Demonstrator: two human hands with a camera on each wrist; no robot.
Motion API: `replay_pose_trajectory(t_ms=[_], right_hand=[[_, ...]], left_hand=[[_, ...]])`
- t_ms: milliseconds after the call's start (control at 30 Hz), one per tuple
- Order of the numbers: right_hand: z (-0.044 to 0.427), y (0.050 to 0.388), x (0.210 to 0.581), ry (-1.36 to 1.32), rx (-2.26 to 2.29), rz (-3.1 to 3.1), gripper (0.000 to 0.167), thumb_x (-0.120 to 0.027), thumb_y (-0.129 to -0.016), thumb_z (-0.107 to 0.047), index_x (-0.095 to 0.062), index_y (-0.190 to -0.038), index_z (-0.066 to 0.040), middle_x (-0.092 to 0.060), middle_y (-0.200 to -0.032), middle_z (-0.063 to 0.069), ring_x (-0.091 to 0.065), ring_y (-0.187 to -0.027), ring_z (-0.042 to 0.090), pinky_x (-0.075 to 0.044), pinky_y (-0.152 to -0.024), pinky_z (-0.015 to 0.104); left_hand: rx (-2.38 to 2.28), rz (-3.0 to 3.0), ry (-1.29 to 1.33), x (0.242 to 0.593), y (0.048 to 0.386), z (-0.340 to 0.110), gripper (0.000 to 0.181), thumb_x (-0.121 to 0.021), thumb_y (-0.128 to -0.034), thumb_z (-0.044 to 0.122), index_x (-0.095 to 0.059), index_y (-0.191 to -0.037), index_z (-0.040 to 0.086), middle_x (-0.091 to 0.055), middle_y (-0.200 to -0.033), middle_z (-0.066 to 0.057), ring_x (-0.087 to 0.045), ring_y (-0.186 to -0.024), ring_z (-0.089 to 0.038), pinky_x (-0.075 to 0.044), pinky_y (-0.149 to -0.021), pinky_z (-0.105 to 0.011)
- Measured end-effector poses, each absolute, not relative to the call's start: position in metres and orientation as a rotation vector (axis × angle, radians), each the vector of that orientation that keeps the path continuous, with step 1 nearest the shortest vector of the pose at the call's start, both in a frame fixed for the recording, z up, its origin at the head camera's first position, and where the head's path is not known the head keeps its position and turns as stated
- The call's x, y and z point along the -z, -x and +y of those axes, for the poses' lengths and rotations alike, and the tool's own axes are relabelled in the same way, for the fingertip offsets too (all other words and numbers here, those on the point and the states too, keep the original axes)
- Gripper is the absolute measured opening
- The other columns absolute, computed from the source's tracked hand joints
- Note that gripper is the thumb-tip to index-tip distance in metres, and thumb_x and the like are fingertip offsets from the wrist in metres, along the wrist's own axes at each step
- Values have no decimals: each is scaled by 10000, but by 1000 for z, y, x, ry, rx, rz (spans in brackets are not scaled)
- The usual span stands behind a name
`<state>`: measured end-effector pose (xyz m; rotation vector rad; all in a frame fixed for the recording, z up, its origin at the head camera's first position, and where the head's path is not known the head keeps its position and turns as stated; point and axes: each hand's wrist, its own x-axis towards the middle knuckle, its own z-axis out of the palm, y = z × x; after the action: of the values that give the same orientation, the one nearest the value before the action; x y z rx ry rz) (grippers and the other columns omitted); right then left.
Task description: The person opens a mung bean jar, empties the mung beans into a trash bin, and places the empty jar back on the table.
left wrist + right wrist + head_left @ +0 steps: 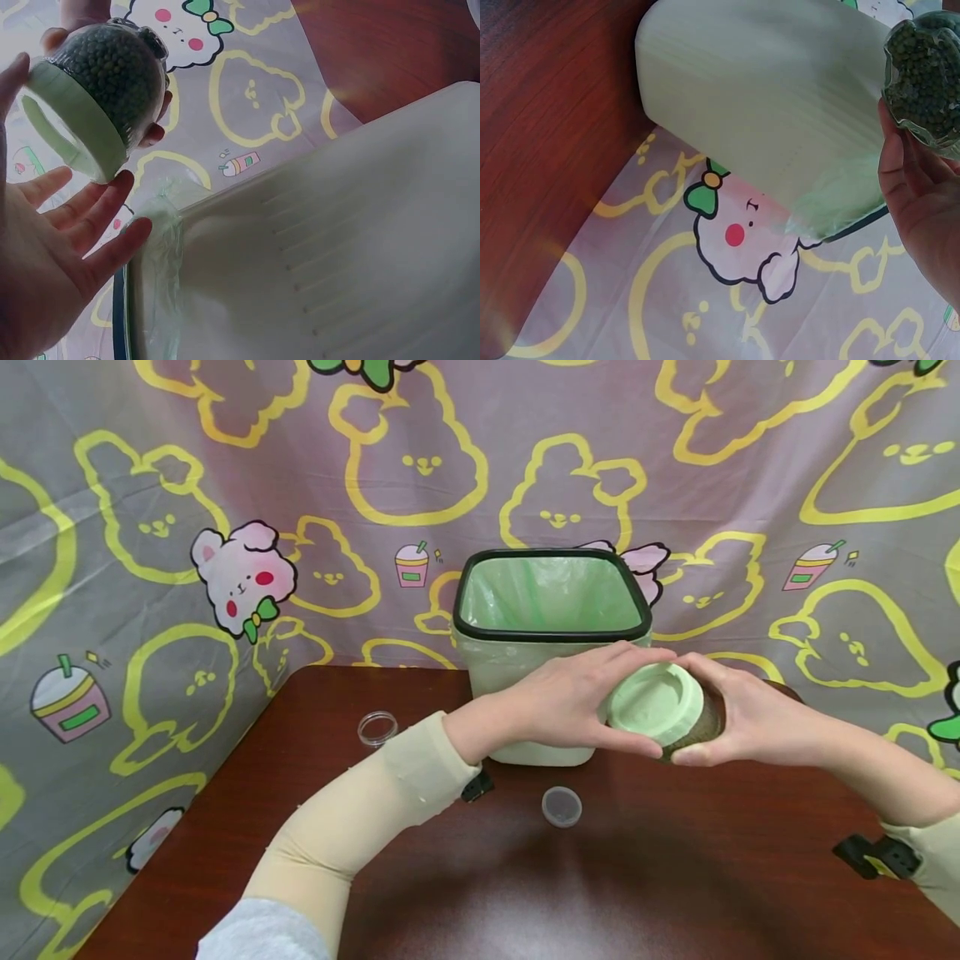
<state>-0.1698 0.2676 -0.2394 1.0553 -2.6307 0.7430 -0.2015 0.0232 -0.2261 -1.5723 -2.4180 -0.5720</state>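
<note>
A clear jar (705, 727) of small green beans is held tilted in mid-air, in front of the bin's right side. Its pale green screw lid (654, 702) faces left and toward the head camera. My right hand (772, 718) grips the jar's body from the right. From the left, my left hand (558, 693) has thumb and fingers round the lid's edge. In the left wrist view the fingers look spread, with fingertips at the lid's rim. The right wrist view shows the jar's bottom (926, 82), with beans visible through it.
Behind the hands stands a pale bin (551, 635) with a black rim and a green liner. A clear ring-like round piece (377, 727) lies left on the brown table (450, 877); a small translucent disc (562, 807) lies nearer. A patterned cloth (420, 443) hangs behind.
</note>
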Motion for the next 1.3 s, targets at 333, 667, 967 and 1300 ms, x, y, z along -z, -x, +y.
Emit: replay_pose_trajectory(t_ms=[333,667,967,1300], right_hand=[[268,170,238,-1069,-762,-2627,854,-948,-560,-226,-495,-1270,-89,-565,-1035,-39,-512,-898,55,-406,-742,176],[267,170,237,-1069,-750,-2630,823,-946,-560,-230,-493,-1234,-96,-561,-998,-38,-516,-869,62,-416,-714,186],[267,169,238,-1046,-743,-2645,811,-946,-557,-243,-506,-1223,-97,-561,-997,-42,-516,-865,62,-417,-716,187],[268,171,239,-1067,-754,-2624,821,-948,-551,-225,-512,-1235,-101,-563,-1021,-47,-510,-886,48,-398,-739,170]], left_hand=[[663,-2315,1787,224,205,17,908,-764,-799,440,-296,-1518,141,-309,-1531,28,-200,-1372,45,-239,-1054,-149],[685,-2249,1897,223,208,18,799,-731,-831,278,-337,-1498,84,-339,-1531,-2,-213,-1377,28,-187,-1085,-156],[638,-2259,1819,224,209,21,801,-739,-827,439,-397,-1474,114,-430,-1460,22,-306,-1332,19,-203,-1060,-129],[585,-2356,1717,225,207,19,910,-729,-806,533,-307,-1513,145,-373,-1483,25,-285,-1347,-1,-239,-1042,-133]])
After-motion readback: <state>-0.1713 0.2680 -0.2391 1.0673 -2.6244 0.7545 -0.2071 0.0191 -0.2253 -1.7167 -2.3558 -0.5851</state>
